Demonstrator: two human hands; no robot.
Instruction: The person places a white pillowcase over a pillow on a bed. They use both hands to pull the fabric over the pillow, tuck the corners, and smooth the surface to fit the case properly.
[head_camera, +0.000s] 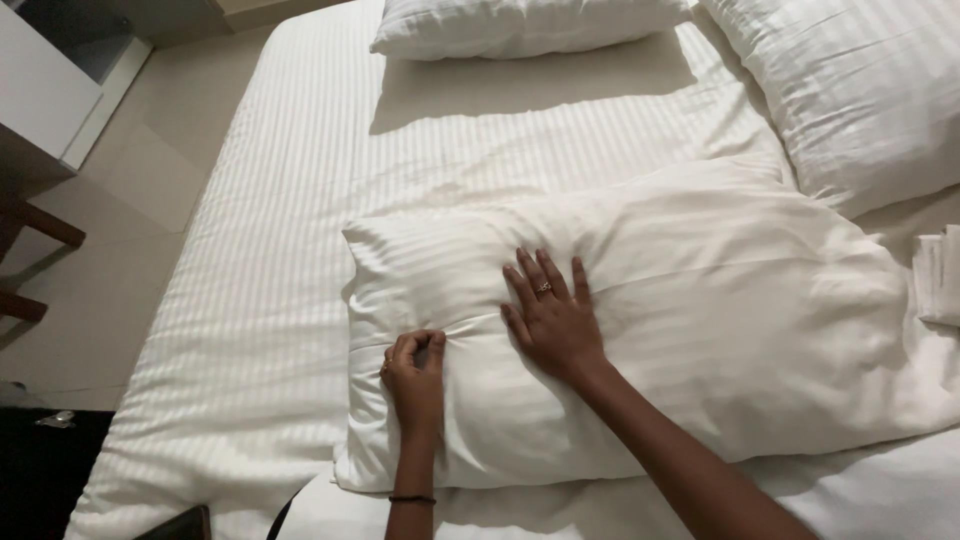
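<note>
A large white striped pillow (720, 300) lies across the near part of the bed (270, 280). My left hand (414, 372) is curled shut and pinches a fold of the pillowcase near the pillow's left end. My right hand (552, 318) lies flat on the pillow just to the right of it, fingers spread, a ring on one finger. A thin dark band sits on my left wrist.
Two more white pillows lie at the head of the bed, one at top centre (520, 25) and one at top right (860, 90). Folded white cloth (940, 275) sits at the right edge. A white cabinet (45, 95) and tiled floor (110, 240) are at left.
</note>
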